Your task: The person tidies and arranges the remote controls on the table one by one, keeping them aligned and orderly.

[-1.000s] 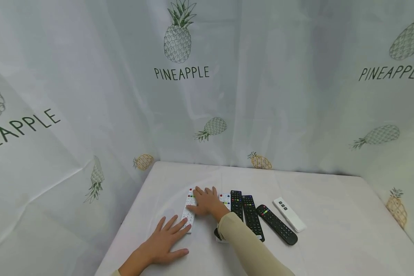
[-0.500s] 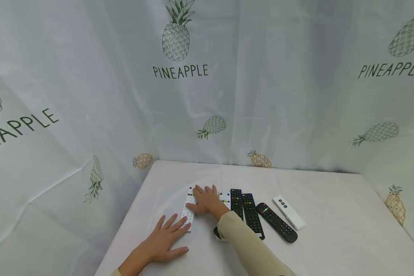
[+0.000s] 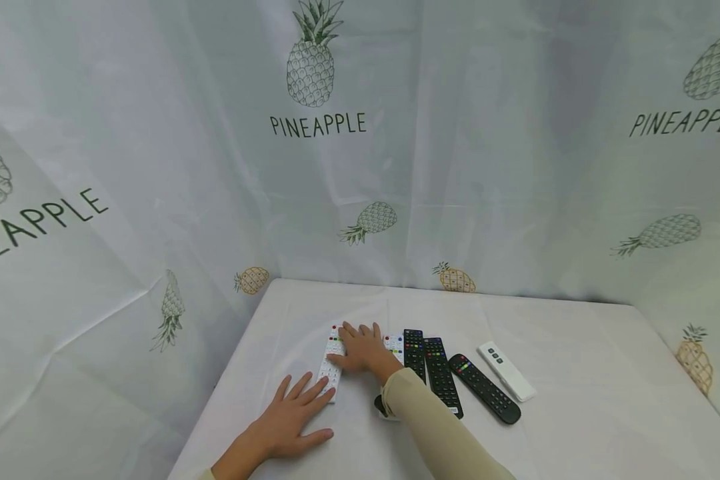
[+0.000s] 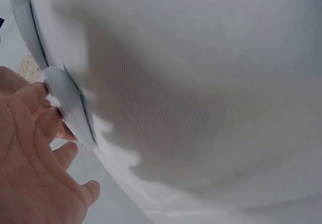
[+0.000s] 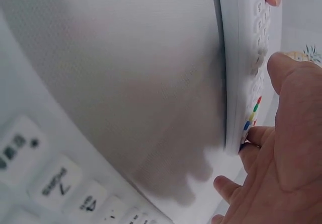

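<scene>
A white remote control [image 3: 330, 367] with coloured buttons lies at an angle on the white-covered table. My left hand [image 3: 288, 423] is spread flat, its fingertips touching the remote's near end. In the left wrist view, the fingers of my left hand [image 4: 35, 148] rest on the remote's rounded end [image 4: 65, 100]. At the far end, my right hand [image 3: 363, 350] reaches over with its fingers on the top and its thumb beside the keys. The right wrist view shows my right hand [image 5: 292, 148] with fingertips at the remote's [image 5: 234, 58] coloured-button end, not curled round it.
Right of the right hand lie a second white remote [image 3: 393, 344], black remotes [image 3: 414, 353] [image 3: 442, 377] [image 3: 485, 389] and a slim white remote [image 3: 507, 371]. The right sleeve [image 3: 438, 427] crosses over some of them, partly hiding a black-and-white end [image 3: 379, 404]. A pineapple-print curtain [image 3: 486, 167] hangs behind.
</scene>
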The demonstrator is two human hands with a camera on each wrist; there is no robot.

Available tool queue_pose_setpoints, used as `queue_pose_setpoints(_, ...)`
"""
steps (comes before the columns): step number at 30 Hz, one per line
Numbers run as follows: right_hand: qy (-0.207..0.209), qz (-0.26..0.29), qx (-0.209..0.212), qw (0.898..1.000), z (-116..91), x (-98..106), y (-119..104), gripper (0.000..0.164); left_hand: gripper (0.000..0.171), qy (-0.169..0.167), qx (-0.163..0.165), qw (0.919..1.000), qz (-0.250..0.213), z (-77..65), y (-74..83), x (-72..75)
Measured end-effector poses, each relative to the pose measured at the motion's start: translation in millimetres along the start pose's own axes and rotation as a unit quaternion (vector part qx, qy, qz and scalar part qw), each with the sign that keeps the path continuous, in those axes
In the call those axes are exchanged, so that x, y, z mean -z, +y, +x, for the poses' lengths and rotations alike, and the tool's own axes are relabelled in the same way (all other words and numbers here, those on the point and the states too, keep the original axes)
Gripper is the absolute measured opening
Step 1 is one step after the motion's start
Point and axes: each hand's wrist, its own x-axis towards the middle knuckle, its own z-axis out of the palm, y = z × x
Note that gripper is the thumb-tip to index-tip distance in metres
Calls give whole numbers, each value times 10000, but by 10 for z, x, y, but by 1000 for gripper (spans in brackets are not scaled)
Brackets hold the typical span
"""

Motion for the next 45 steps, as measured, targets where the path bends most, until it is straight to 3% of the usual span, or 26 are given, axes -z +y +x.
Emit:
queue_pose_setpoints(19,-125,62,-61,9999,-18,58,-8,80,69,-58,20,9997,-230,59,-54,-51)
queue_pose_setpoints(27,-102,9,-80,9999,23,19,-4,81,71,122,-59,9998,-162,52,-46,-57)
queue_pose_setpoints(45,59,-4,93,9999,35,16,5,81,66,17,108,9999,17,76,33,-6)
